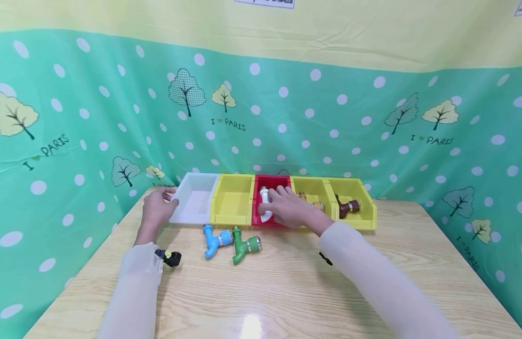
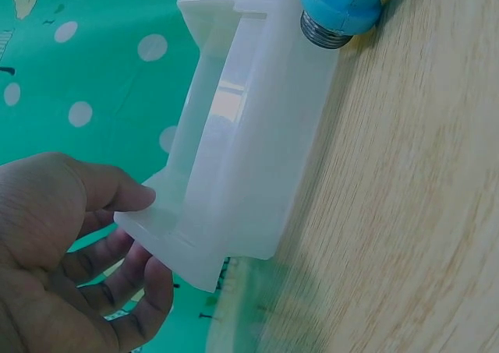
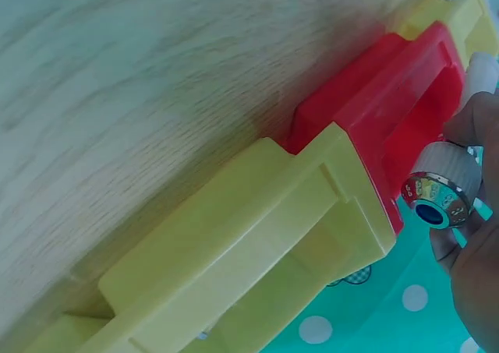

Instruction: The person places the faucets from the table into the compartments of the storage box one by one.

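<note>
In the head view, my right hand grips a white plastic tap over the red bin. The right wrist view shows the tap's ribbed knob with its metal-ringed end sticking out of the grip; part of the tap is hidden by the fingers. At the left end of the bin row, my left hand pinches the corner of the white bin, thumb on the rim and fingers outside. A blue tap and a green tap lie on the table before the bins.
A yellow bin stands between the white and red ones. To the right, one yellow bin holds an orange tap and the end yellow bin a dark brown tap. A patterned green curtain hangs behind the wooden table.
</note>
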`<state>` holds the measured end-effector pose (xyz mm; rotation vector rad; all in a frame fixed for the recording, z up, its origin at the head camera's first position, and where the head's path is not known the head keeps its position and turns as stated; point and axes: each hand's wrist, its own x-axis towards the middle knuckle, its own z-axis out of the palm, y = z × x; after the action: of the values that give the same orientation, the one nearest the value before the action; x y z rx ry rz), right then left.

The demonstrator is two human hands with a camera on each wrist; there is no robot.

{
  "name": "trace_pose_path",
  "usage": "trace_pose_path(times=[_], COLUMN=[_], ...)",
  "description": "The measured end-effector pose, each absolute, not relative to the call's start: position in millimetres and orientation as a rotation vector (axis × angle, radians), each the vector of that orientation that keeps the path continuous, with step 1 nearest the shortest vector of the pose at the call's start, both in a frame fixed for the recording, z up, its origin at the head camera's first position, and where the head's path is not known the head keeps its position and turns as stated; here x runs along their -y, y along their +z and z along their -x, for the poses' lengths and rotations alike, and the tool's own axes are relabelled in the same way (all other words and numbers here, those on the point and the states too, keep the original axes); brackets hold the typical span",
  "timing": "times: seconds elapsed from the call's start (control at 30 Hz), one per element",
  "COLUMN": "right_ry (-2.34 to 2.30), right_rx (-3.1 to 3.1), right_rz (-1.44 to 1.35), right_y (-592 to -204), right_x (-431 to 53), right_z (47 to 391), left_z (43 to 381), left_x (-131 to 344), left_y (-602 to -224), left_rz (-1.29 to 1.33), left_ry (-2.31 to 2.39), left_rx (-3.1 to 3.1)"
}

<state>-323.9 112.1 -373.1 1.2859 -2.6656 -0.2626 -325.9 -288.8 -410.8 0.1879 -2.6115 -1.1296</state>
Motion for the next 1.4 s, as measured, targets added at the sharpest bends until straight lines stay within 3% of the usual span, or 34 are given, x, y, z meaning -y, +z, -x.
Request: trace_pose_path(times=[0.67, 1.4], right_ry=[-0.161, -0.112], right_rx=[2.999, 3.088], right_rz=[-1.001, -0.940], right_y=[-380, -395], right_x=[-96, -88], right_z=[350, 360], left_z=[326, 327], left_x=[288, 288], left_y=[-410, -410], left_rz=[-0.187, -0.197], left_ry=[-1.133, -1.137], left_rx=[2.608, 2.614])
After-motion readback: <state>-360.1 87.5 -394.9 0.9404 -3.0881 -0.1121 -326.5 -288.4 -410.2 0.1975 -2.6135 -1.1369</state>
